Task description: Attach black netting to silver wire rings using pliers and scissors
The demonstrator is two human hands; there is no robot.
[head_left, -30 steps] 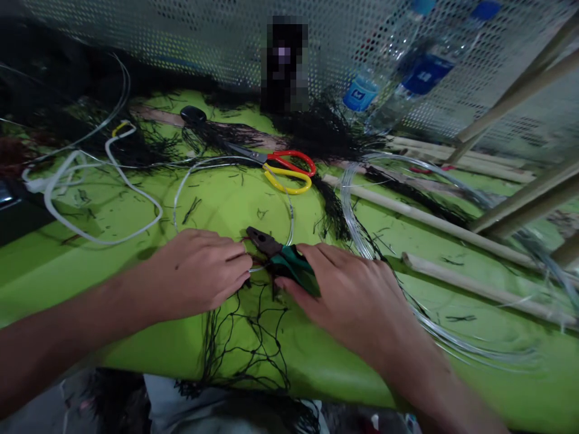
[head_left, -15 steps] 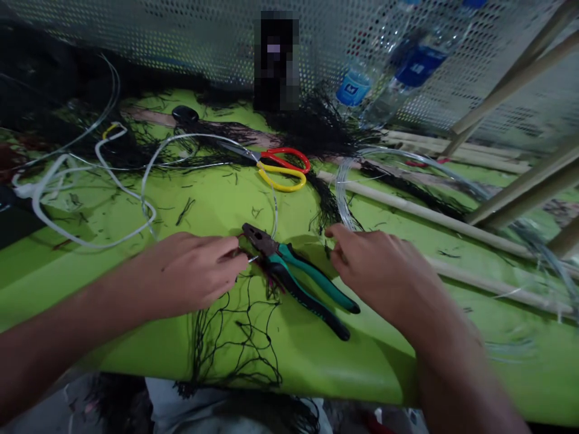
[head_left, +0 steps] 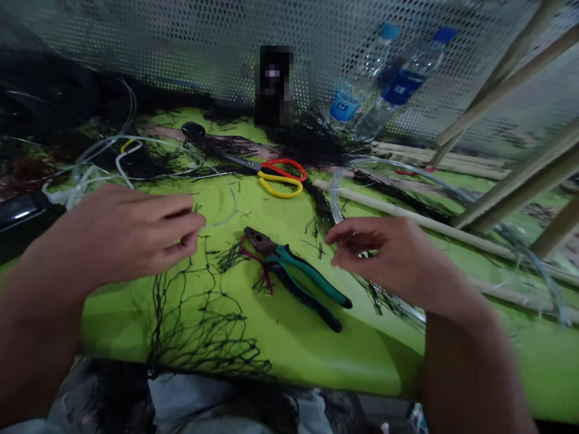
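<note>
My left hand [head_left: 151, 232] is closed in a pinch at the left. Black netting [head_left: 208, 325] runs from beneath its fingers down over the front edge; the exact part gripped is hidden. A clear line [head_left: 228, 214] reaches the table beside its fingertips. My right hand [head_left: 384, 247] hovers at the right, fingers loosely curled, with a gap showing between thumb and forefinger. Between the hands lie green-and-black pliers [head_left: 298, 274], jaws pointing to the upper left. Dark red cord [head_left: 266, 277] rests against them, next to a tuft of black strands [head_left: 230, 256].
Scissors with red and yellow handles [head_left: 283, 178] lie behind the pliers. Coiled clear line [head_left: 335, 193] and wooden poles [head_left: 398, 214] occupy the right. Two plastic bottles [head_left: 402, 87] stand at the back near a perforated panel [head_left: 203, 54]. A dark device [head_left: 29, 211] sits far left.
My left hand has moved left, away from the pliers, and the netting has shifted and spread with it. The right hand's fingers have loosened slightly. The pliers remain on the table.
</note>
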